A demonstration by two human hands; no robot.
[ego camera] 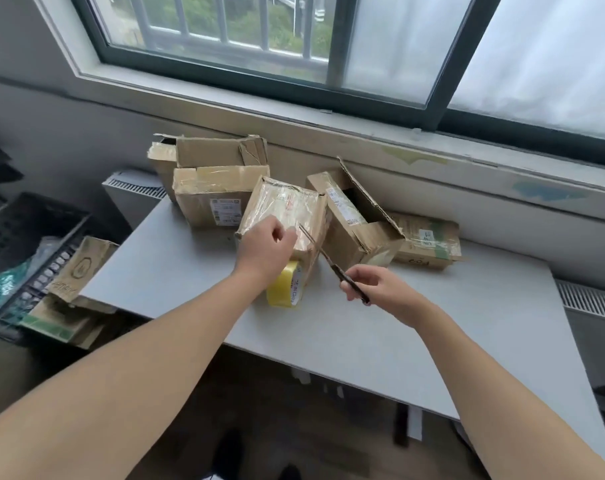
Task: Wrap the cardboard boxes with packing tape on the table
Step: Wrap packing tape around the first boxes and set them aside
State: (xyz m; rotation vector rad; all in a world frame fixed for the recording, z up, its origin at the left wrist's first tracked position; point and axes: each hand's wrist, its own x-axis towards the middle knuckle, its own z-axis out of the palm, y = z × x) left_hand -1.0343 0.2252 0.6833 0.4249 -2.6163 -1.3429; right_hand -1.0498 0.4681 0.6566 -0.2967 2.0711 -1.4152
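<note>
While your left hand (266, 245) pinched the tape (284, 287) against the box (287, 206) and your right hand (373, 285) gripped the scissors (328, 261), you wanted it taut, cut flush.

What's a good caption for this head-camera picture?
Left hand at a taped cardboard box, tape roll beside it; right hand holds scissors.

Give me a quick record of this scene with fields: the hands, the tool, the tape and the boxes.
left hand: fingers curled at the taped box; what they pinch is unclear
right hand: holds scissors, blades pointing toward that box
tape roll: yellow, on edge on the table, beside the taped box
open box: right of the taped box, flaps up
</note>
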